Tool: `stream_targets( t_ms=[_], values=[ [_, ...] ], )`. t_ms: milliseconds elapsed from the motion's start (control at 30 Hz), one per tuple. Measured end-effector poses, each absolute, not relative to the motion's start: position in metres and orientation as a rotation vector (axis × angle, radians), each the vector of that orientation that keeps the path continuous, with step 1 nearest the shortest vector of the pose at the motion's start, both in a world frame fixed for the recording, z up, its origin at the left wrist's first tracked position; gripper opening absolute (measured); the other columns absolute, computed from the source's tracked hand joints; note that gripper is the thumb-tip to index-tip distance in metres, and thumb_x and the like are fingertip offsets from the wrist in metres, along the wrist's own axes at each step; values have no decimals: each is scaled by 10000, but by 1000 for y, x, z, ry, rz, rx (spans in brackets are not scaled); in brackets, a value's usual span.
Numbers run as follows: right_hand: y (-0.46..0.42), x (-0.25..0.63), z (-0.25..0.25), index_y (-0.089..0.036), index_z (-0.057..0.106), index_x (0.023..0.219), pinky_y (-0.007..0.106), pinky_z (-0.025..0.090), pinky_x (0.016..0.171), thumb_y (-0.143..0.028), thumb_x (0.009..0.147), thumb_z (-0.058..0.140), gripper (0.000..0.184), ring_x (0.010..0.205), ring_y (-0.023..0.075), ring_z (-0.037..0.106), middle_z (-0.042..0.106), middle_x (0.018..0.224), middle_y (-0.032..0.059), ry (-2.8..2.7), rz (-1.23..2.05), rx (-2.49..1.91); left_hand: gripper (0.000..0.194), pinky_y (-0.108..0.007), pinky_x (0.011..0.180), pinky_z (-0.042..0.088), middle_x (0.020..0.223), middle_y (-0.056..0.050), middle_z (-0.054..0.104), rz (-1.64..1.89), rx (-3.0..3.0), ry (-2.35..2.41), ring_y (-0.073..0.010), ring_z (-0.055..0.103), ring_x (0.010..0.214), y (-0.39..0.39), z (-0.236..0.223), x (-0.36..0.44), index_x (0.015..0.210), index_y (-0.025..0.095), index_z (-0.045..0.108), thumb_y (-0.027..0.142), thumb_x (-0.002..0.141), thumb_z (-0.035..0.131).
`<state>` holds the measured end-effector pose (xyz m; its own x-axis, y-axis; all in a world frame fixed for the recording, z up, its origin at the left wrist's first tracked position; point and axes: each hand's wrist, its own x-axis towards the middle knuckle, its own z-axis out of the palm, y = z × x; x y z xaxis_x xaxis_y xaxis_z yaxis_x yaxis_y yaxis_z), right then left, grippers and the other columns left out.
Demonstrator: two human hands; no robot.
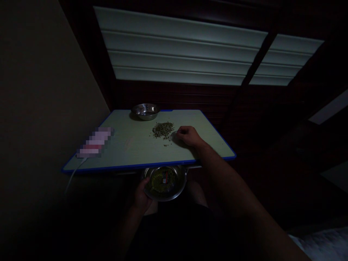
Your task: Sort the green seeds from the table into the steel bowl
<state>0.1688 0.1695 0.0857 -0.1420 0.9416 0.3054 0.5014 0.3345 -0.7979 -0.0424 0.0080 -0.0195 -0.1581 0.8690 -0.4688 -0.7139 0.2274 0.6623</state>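
Observation:
My left hand (143,192) grips the rim of a metal bowl (165,198) just below the table's front edge, with the thumb over the rim. Inside this bowl lie small greenish grains and a dark label with red and white on it. Over the table, my right hand (189,135) is closed, its fingers curled beside a loose pile of small brownish-green grains (163,129). A faint, pale, see-through thing (173,136) shows at its fingertips, too dim to name. A few stray grains lie around the pile.
The pale table (130,145) has a blue edge. A second metal bowl (146,113) stands at its back left. On the left side lies a blurred-out pinkish thing (95,142), with a white cable (73,177) hanging over the edge. Dark slatted panels rise behind.

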Motion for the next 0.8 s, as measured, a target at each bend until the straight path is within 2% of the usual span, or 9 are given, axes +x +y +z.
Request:
stream_targets(
  t_ms=[233,467,800],
  values=[
    [164,166,90,-152,648,624,247,408,603,-237,625,651,85,601,110,510,611,605,-2,-1804,847,-1209,196,-459,876,558,786,-70,775,1404,229,1017,-337,714,966,9,-23,-43,783,203,731,322,630,702],
    [160,163,93,-149,638,606,260,398,575,-312,614,707,178,561,105,488,588,582,-3,-1810,982,-1185,233,-450,899,547,815,-69,783,1395,249,995,-330,712,986,7,-20,-42,812,193,749,339,635,710],
    [166,163,89,-156,639,635,243,367,543,-249,671,605,105,548,109,485,588,574,-9,-1733,672,-1370,229,-417,895,546,804,-80,781,1395,213,978,-310,720,942,8,-19,-42,816,177,757,314,641,705]
  ],
)
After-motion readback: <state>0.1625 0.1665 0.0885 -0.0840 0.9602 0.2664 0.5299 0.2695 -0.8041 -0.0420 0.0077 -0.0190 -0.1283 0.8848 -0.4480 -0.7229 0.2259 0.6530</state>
